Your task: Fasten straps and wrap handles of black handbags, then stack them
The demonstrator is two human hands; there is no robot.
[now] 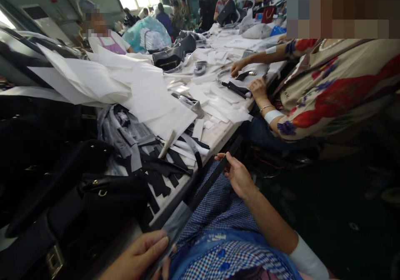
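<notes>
I hold a long black strap (208, 183) stretched over my lap, beside the table edge. My left hand (142, 253) grips its near end, where a grey plastic wrap (175, 226) covers it. Farther up the strap, my right hand (238, 175) pinches it between thumb and fingers. The strap's far end points up toward the table corner.
The worktable (215, 136) carries white paper sheets (150, 92), black strap pieces (162, 167) and black handbags (93, 205). A person in a flowered shirt (331, 92) sits on the right, hands on straps. More people work farther back.
</notes>
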